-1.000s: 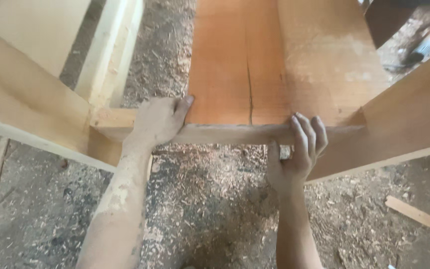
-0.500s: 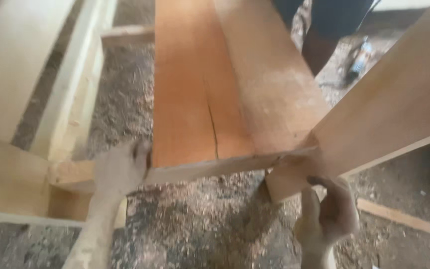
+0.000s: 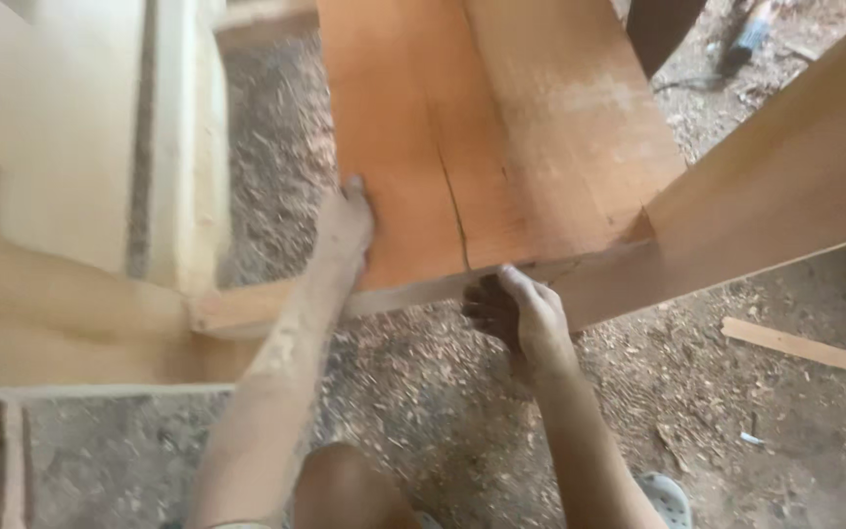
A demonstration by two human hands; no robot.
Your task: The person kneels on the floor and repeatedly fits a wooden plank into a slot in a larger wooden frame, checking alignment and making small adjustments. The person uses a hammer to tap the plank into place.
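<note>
A wide reddish-brown plank [image 3: 482,147] with a lengthwise crack lies across a thin pale crossbar [image 3: 247,312] of a wooden frame. My left hand [image 3: 347,223] lies flat against the plank's left edge, fingers pointing away from me. My right hand [image 3: 513,312] curls under the plank's near end, close to the crack, thumb up against the end face. A thick pale beam [image 3: 785,186] slants up to the right and meets the plank's right corner.
Pale timber pieces [image 3: 183,147] stand at the left. Sawdust and shavings [image 3: 413,392] cover the ground. A loose wood strip [image 3: 805,348] lies at the right. Another person's legs [image 3: 663,29] stand at the far end. My knee [image 3: 345,490] and sandal [image 3: 668,500] show below.
My left hand has moved from the crossbar up along the plank's left edge. My right hand has come off the crossbar's top and now sits under the plank's end. The view shifted left.
</note>
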